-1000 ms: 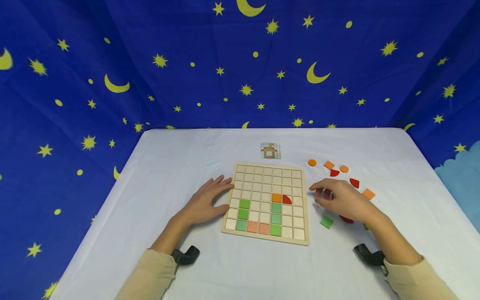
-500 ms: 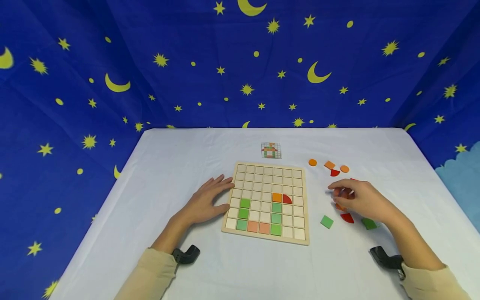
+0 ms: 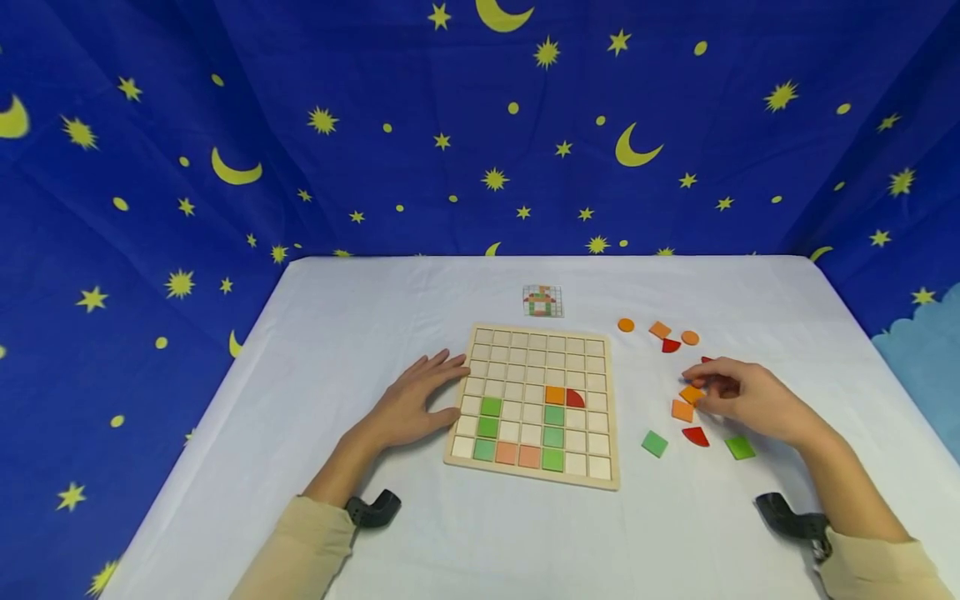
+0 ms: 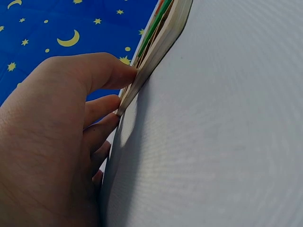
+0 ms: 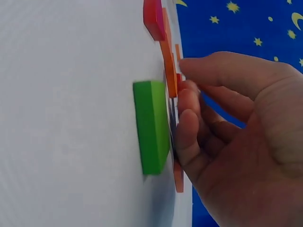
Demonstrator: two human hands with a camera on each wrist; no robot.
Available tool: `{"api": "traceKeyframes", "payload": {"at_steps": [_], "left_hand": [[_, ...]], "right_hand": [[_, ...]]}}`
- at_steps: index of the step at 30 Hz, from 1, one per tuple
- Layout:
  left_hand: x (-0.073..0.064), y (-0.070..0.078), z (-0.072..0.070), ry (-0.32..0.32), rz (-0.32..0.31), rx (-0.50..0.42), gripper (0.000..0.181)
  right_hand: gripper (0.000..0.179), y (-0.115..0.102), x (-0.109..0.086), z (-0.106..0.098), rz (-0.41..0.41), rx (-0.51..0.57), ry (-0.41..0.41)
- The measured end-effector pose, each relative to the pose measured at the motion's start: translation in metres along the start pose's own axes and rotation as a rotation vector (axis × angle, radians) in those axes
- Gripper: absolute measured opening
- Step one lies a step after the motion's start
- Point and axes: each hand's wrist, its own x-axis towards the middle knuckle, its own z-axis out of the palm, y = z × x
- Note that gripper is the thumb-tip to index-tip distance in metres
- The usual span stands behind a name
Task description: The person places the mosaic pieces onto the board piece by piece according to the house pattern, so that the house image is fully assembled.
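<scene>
With fingers extended, our left hand touches the wooden grid board at nine o'clock; off three, our half-curled right hand nears an orange square tile, grip unclear.

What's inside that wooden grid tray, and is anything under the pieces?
Six green squares, two pink squares, one orange square and one red quarter-circle sit in the wooden grid tray. Whatever lies beneath them is covered.
</scene>
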Motion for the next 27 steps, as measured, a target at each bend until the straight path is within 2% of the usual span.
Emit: {"api": "traceKeyframes", "payload": {"at_steps": [7, 14, 19, 27], "left_hand": [[0.0001, -0.0006, 0.0010, 0.003, 0.002, 0.003, 0.061], [-0.0003, -0.0005, 0.0010, 0.005, 0.005, 0.004, 0.061], [-0.0011, -0.0004, 0.0012, 0.010, 0.002, 0.003, 0.061], [-0.0002, -0.0005, 0.0014, 0.014, 0.013, 0.004, 0.061]], "right_hand": [[0.036, 0.0071, -0.0012, 0.0014, -0.039, -0.011, -0.014], [0.027, 0.0052, -0.0024, -0.0009, -0.047, -0.005, -0.014], [0.032, 0.0037, -0.0016, -0.0017, -0.047, -0.023, -0.034], [0.028, 0.0082, -0.0037, 0.0014, -0.081, -0.029, -0.018]]}}
